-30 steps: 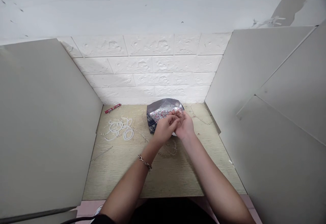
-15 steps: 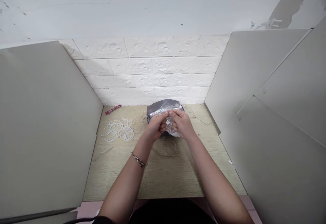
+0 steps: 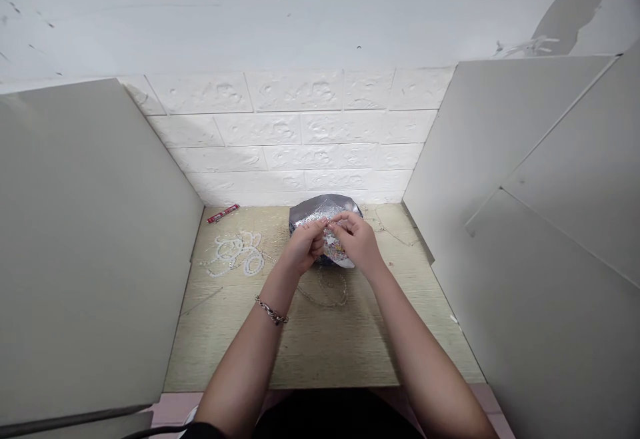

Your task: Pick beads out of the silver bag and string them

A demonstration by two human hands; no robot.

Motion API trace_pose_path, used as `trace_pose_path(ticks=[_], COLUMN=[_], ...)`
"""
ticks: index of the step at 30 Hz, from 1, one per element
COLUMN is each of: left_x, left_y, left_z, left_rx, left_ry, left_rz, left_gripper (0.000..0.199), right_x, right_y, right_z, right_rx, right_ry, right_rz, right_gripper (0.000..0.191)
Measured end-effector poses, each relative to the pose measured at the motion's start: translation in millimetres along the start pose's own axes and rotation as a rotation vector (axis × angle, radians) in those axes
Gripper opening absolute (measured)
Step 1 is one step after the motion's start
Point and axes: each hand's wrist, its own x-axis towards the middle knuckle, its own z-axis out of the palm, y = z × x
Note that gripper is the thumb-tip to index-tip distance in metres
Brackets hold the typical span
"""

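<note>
just over a silvery pouch point(image 3: 325, 205), left hand point(image 3: 302, 248) meets right hand point(image 3: 361, 242).

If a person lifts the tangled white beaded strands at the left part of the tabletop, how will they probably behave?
The tangled white beaded strands are probably floppy, since they lie in loose curves. The overlapping loops may snag together when lifted. They are perhaps light, because the beads look small.

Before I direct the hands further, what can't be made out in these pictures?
All in the head view:
- Anything held between left hand and right hand: too small.
- Silver-lined bag: front partly hidden by both hands.
- Clear bead strand: partly hidden by left wrist.
- Left sleeve: cut off by bottom edge.
</note>
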Motion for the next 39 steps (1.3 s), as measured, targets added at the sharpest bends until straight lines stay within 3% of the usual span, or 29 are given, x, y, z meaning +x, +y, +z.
trace_pose_path(ticks=[4,12,31,39], left_x=[-0.2,-1.3,-0.5,-1.1], left_y=[0.5,1.3,-0.9,-2.2], left_z=[-0.5,0.0,0.6,2.3], left_rx=[0.008,-0.010,-0.035,-0.058], left_ry=[-0.006,0.002,0.031,0.012], left_rz=[0.005,-0.006,-0.023,-0.023], left_gripper=[0.028,0.025,0.029,0.023], right_x=[-2.5,-2.8,-6.5,-7.0], right_y=[-2.4,-3.5,-1.7,-0.8], right_z=[-0.2,-0.9,4.3,6.6], right_rx=[-0.174,-0.249,-0.264,-0.206], right_ry=[0.015,0.013,0.041,0.064], right_rz=[-0.102,-0.138,-0.212,-0.160], right_gripper=[0.015,0.019,0.018,0.016])
